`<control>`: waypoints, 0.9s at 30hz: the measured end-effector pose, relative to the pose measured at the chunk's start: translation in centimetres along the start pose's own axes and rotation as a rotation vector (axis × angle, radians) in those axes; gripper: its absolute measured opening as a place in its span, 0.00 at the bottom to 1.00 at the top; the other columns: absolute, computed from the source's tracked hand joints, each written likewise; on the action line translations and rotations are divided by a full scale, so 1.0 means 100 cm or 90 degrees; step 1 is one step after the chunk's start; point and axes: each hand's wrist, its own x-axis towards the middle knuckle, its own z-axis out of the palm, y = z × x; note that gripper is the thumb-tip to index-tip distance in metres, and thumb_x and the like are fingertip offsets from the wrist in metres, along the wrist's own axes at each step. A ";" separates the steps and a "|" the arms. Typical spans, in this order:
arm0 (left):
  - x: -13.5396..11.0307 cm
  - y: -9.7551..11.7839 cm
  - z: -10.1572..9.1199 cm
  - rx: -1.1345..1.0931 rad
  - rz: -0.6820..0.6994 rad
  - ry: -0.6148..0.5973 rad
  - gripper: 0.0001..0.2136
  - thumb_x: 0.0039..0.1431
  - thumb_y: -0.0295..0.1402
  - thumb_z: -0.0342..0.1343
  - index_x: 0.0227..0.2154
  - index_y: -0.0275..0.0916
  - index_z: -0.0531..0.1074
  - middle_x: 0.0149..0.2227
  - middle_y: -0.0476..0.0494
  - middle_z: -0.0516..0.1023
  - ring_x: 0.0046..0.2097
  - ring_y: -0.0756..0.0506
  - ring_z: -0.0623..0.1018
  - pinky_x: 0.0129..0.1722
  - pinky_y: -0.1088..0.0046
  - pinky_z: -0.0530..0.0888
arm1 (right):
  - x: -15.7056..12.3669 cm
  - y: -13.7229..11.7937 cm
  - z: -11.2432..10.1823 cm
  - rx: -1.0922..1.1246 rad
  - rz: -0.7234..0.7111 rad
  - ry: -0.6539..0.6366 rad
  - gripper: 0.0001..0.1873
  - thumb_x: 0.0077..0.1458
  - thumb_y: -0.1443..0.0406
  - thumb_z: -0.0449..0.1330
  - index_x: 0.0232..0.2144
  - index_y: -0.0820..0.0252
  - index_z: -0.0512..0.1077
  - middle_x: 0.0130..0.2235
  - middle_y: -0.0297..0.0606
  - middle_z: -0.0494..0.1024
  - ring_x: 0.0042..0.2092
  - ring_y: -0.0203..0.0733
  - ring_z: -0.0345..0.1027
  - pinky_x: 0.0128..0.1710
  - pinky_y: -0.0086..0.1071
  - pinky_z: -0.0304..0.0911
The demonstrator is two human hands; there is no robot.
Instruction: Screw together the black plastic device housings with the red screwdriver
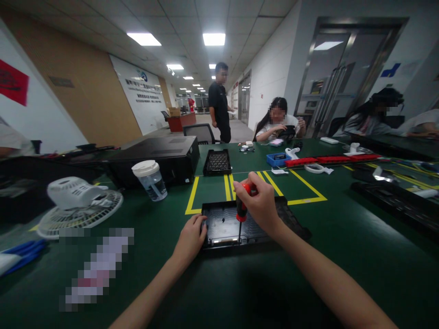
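A shallow black plastic panel (260, 235) with raised edges lies on the green table in front of me. My left hand (190, 236) grips its left edge, fingers curled over the rim. A red and black screwdriver (241, 214) stands nearly upright over the panel, with my right hand (261, 201) closed around the top of its handle. Its thin shaft points down at the panel's near side, beside a light strip; whether the tip sits in a screw is too small to tell. A small dark spot shows on the panel left of the screwdriver.
Beyond the panel are yellow tape lines and a black tray (217, 161) of small parts. To the left stand a lidded clear cup (149, 180), a black case (161, 157) and a white fan (80, 201). A blue box (277, 160) is farther right. Several people are around.
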 end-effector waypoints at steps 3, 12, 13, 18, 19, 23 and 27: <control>0.000 0.000 0.000 -0.002 -0.003 -0.002 0.12 0.57 0.30 0.44 0.41 0.38 0.68 0.46 0.40 0.69 0.46 0.44 0.71 0.49 0.65 0.68 | 0.000 0.001 0.000 0.014 0.019 -0.005 0.16 0.53 0.60 0.55 0.20 0.59 0.54 0.20 0.28 0.62 0.22 0.31 0.56 0.25 0.26 0.51; 0.000 -0.001 0.000 -0.002 0.009 -0.001 0.12 0.57 0.30 0.43 0.41 0.38 0.67 0.45 0.40 0.69 0.46 0.44 0.71 0.49 0.64 0.67 | 0.001 0.006 0.005 0.123 0.058 -0.039 0.14 0.54 0.60 0.53 0.21 0.60 0.57 0.20 0.27 0.58 0.22 0.30 0.53 0.23 0.25 0.51; 0.000 -0.001 0.001 -0.002 0.010 -0.001 0.12 0.57 0.30 0.43 0.41 0.38 0.67 0.45 0.40 0.69 0.46 0.44 0.71 0.49 0.65 0.67 | 0.001 0.007 0.007 0.156 0.074 -0.057 0.14 0.55 0.60 0.52 0.22 0.60 0.58 0.20 0.27 0.59 0.22 0.30 0.54 0.23 0.25 0.52; 0.001 -0.001 0.001 -0.002 0.004 -0.004 0.12 0.57 0.30 0.43 0.41 0.38 0.67 0.45 0.40 0.69 0.47 0.44 0.70 0.49 0.65 0.67 | 0.003 0.014 0.010 0.280 0.130 -0.134 0.15 0.56 0.57 0.50 0.24 0.62 0.66 0.20 0.29 0.63 0.20 0.30 0.59 0.20 0.24 0.54; 0.001 -0.001 0.001 -0.002 0.002 -0.005 0.12 0.57 0.30 0.43 0.41 0.38 0.67 0.45 0.40 0.69 0.47 0.44 0.70 0.49 0.65 0.67 | 0.004 0.015 0.010 0.301 0.136 -0.146 0.16 0.55 0.57 0.51 0.24 0.62 0.67 0.20 0.30 0.64 0.20 0.30 0.59 0.19 0.24 0.55; 0.001 -0.001 0.000 -0.005 0.002 -0.006 0.12 0.57 0.30 0.43 0.41 0.38 0.68 0.45 0.40 0.69 0.47 0.44 0.71 0.49 0.64 0.67 | 0.007 0.021 0.009 0.396 0.169 -0.178 0.17 0.53 0.57 0.52 0.23 0.64 0.68 0.18 0.30 0.65 0.17 0.31 0.60 0.17 0.24 0.57; 0.001 0.000 0.000 -0.007 0.004 -0.007 0.12 0.57 0.30 0.43 0.41 0.37 0.68 0.46 0.40 0.69 0.47 0.44 0.70 0.49 0.63 0.67 | 0.009 0.025 0.012 0.499 0.165 -0.188 0.14 0.53 0.60 0.53 0.24 0.65 0.71 0.22 0.34 0.70 0.23 0.34 0.66 0.25 0.29 0.65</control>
